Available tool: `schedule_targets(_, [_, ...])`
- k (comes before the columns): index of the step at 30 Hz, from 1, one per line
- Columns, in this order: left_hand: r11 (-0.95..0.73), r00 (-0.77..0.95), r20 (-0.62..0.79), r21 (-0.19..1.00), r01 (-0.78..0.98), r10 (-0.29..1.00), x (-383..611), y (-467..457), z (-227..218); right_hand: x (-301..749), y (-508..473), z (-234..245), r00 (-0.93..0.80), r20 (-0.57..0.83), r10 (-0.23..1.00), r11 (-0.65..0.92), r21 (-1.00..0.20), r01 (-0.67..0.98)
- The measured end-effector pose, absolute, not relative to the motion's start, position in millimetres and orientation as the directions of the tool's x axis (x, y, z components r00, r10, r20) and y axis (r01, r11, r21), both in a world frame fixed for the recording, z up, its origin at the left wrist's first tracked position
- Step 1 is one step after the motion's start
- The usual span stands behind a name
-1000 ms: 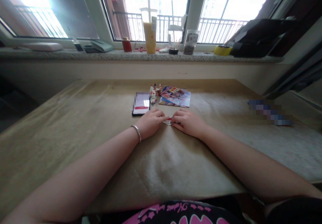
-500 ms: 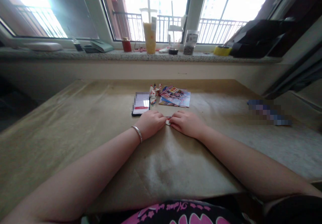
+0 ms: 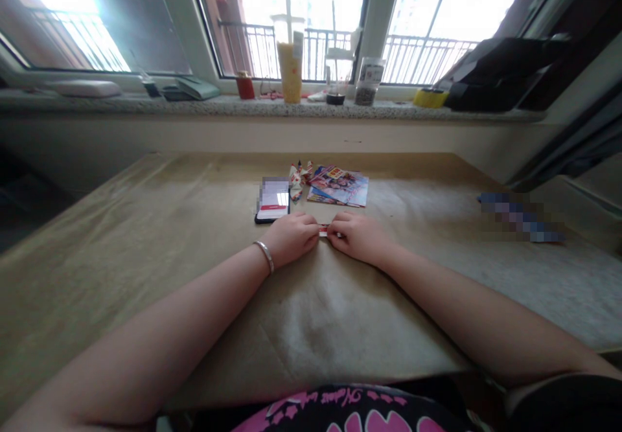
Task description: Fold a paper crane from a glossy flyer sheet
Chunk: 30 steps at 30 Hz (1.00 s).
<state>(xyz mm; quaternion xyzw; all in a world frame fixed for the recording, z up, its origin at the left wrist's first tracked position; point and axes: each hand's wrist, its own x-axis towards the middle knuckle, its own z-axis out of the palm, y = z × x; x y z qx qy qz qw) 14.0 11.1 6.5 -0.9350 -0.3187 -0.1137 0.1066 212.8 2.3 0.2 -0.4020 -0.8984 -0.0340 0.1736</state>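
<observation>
My left hand and my right hand rest close together on the table, fingers curled and pinching a small folded piece of patterned paper between them. Most of that paper is hidden under my fingertips. A silver bracelet circles my left wrist. Just beyond my left hand lies a phone with a lit screen. Behind the hands sit small folded paper figures and a stack of colourful printed sheets.
A brown sheet covers the table. A blurred flat object lies at the right. The windowsill holds a tall drink cup with a straw, a red can, jars, a yellow tape roll and a black device.
Both hands have drawn slightly closer together over the small paper, which shows less than before. The arms and everything else on the table stay where they were.
</observation>
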Motion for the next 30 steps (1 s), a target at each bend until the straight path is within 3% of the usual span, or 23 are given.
schedule_targets(6, [-0.812, 0.794, 0.324, -0.115, 0.573, 0.514, 12.5, 9.9, 5.4, 216.8, 12.2, -5.3, -0.609, 0.348, 0.713, 0.697, -0.257, 0.669])
schedule_targets(12, [-0.803, 0.804, 0.285, -0.155, 0.575, 0.521, 12.1, 7.4, 8.0, 219.8, 13.3, -4.0, -0.608, 0.305, 0.733, 0.680, -0.334, 0.653])
schedule_targets(22, [-0.840, 0.845, 0.251, -0.165, 0.518, 0.472, 7.0, 8.7, 9.3, 220.7, 11.5, -4.1, -0.604, 0.264, 0.752, 0.658, -0.349, 0.667])
schedule_targets(27, [-0.826, 0.831, 0.271, -0.168, 0.538, 0.486, 11.2, 5.6, 10.6, 221.0, 8.7, -2.3, -0.579, 0.338, 0.742, 0.665, -0.258, 0.701])
schedule_targets(30, [-0.814, 0.820, 0.275, -0.169, 0.556, 0.503, 13.3, 4.1, 11.0, 221.0, 7.2, -0.8, -0.599, 0.337, 0.726, 0.685, -0.274, 0.675])
